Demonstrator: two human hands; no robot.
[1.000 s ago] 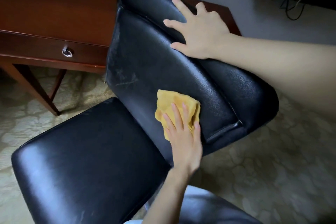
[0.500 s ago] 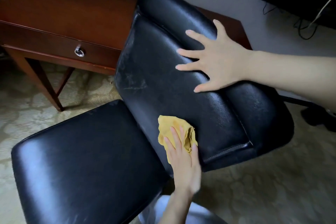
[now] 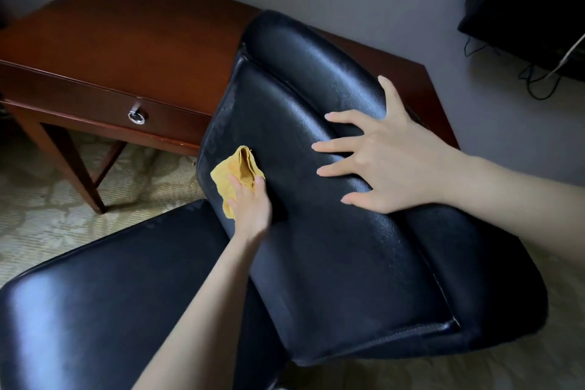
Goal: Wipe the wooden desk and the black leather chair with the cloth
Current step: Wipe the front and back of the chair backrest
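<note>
Yellow crumpled cloth lies bunched under the left hand, whose fingers rest fairly straight on it and press it against the backrest of the black leather chair, close to that backrest's left edge and a little above the seat. The right hand grasps nothing: it is spread wide, palm down, on the upper part of the backrest below its padded top roll, apparently steadying it. The cloth looks soft, light and limp, so it will probably fold and slide under the palm; a flat press over its middle should carry it better than a pinch at a corner. The leather looks smooth and glossy, and the chair may tip or shift under a push, which the bracing hand should counter. Behind the chair stands the reddish-brown wooden desk, its top bare where visible, with a metal ring pull on the drawer front. A pale patterned carpet lies beneath, and a dark unit with trailing cables stands by the wall at the far right.
</note>
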